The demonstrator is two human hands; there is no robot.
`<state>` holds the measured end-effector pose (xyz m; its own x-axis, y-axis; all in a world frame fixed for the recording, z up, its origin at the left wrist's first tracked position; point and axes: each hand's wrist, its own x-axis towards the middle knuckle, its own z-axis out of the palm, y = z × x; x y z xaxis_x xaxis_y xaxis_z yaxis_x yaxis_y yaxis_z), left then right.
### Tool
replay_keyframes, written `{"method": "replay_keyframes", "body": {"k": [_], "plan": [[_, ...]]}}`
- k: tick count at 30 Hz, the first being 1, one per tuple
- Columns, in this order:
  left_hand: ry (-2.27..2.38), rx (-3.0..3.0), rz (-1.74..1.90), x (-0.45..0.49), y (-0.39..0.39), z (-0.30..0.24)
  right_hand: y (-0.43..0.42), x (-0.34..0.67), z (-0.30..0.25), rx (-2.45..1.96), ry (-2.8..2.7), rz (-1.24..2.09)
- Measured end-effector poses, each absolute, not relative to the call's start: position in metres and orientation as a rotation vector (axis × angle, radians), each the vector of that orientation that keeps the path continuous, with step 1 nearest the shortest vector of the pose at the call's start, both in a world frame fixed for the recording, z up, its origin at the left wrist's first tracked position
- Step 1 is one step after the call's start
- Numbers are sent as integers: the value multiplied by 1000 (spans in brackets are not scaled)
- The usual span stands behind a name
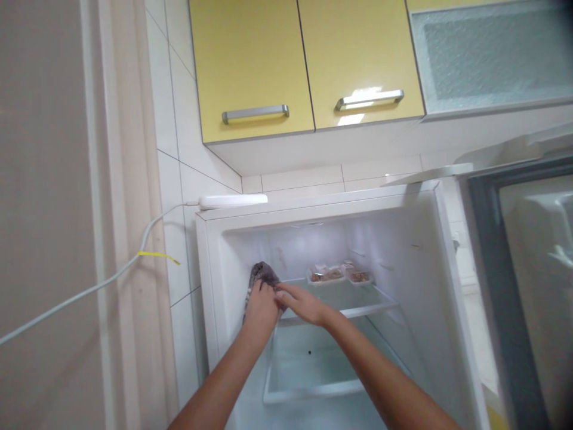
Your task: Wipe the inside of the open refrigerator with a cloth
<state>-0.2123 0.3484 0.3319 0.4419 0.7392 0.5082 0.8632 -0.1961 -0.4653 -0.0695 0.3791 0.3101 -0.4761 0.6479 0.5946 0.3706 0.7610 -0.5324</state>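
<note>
Inside the open fridge [313, 214], a dark grey-brown patterned cloth [263, 272] is bunched against the left inner wall, at the left end of the upper glass shelf [331, 298]. My left hand [263, 306] presses on the cloth with curled fingers, gripping it; part of the cloth hangs down beside the hand. From the right, my right hand [303, 302] meets the cloth's right edge, its thumb and fingers close together on it beside my left fingers. The fingertips are partly hidden.
Two clear food packs [326, 275] sit at the back of the upper shelf. Below is a lower glass shelf [313, 394]. The fridge door [510, 286] stands open at right. A white device [233, 202] with a cable [102, 285] lies on top, under yellow cabinets [255, 60].
</note>
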Motion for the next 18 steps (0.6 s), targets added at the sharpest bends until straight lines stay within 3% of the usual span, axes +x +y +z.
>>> {"method": "replay_keyframes", "body": {"k": [5,9,18], "plan": [[-1348,-1780,-13,-212,359,312,378,-6,246,-1327,-1742,-166],[-1282,-2060,81,-213,374,309,380,39,203,-1387,-1538,-575],[-1497,-1900,-31,-219,398,315,386,65,176,-1090,-1541,-745]]}}
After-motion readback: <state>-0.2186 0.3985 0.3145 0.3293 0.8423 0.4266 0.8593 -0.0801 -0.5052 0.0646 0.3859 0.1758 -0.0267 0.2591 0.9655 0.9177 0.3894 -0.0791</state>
